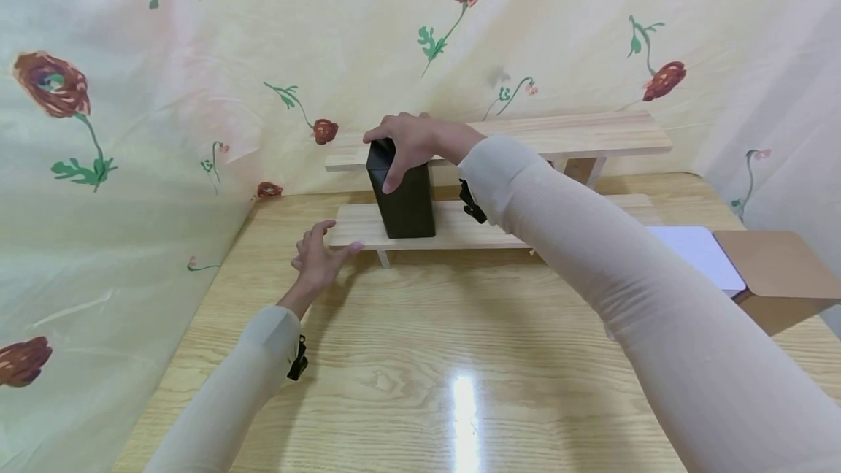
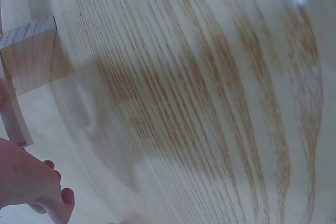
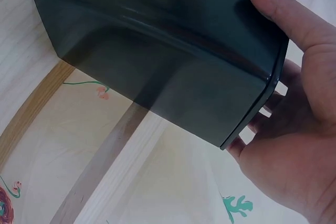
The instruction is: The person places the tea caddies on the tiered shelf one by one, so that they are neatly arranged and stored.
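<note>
A tall black box [image 1: 409,203] with a smooth, slightly glossy surface stands on the lower board [image 1: 473,228] of a two-tier wooden shelf. From above, my right hand [image 1: 412,141] grips the box's top end, thumb on the front face. In the right wrist view the box [image 3: 157,61] fills the upper part, with the thumb [image 3: 286,11] on one face and the other fingers partly hidden behind its end. My left hand [image 1: 318,258] is at the lower board's left end, fingers spread around the corner. Whether it touches the wood I cannot tell.
The upper board [image 1: 565,136] runs behind the box, near a flower-patterned cloth [image 1: 368,35]. At right are an open brown carton [image 1: 778,265] and a white flat-topped item [image 1: 699,254], partly behind my right arm. A wood-grain table [image 1: 407,341] lies beneath.
</note>
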Motion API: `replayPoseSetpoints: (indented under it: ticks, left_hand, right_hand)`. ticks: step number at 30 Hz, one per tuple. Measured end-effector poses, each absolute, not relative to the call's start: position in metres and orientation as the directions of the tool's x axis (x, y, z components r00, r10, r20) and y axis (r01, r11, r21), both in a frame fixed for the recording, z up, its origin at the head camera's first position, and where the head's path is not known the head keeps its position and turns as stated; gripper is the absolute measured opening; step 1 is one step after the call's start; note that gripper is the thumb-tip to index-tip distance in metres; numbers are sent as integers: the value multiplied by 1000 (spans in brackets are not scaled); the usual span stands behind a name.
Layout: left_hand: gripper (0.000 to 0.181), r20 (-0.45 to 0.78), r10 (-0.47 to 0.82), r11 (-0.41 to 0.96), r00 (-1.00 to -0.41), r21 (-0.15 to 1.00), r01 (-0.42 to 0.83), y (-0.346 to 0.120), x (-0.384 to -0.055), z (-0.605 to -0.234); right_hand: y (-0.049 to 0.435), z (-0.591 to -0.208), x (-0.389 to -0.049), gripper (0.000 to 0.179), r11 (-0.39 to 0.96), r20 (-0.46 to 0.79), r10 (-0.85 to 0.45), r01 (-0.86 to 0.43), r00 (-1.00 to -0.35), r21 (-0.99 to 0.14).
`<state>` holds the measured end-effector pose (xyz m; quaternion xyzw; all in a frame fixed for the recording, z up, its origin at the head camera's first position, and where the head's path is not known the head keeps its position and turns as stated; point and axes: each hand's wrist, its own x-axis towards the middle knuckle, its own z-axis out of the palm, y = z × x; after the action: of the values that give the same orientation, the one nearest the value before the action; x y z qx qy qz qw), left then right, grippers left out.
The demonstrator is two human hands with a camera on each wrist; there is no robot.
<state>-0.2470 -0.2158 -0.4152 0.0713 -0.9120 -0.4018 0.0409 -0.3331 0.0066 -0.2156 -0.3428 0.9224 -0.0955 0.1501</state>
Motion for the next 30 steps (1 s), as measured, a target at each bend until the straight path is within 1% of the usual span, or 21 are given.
replayPoseSetpoints:
  ticks: [4,11,19,23,30]
  left_hand:
    - [78,16,-160,666,-987,739,-96,-216,-248,-415]
    - [77,12,-165,662,-986,742,-101,-215,-247,-414]
    - [77,18,-165,659,-986,746,-97,-216,-246,-415]
    - [78,16,-155,664,-988,742,-92,-217,-247,-416]
    - [77,26,-149,667,-989,740,-81,-217,-249,-416]
  right_hand:
    - [7,-215,-332,94,748,-230,-662,-610,-714,-261]
    - [8,-213,-327,104,744,-273,-668,-622,-692,-243]
    - [20,-199,-313,108,704,-211,-711,-674,-671,-226]
    - [36,-191,-303,109,695,-200,-719,-685,-666,-219]
    - [72,-186,-287,110,681,-153,-730,-691,-666,-243]
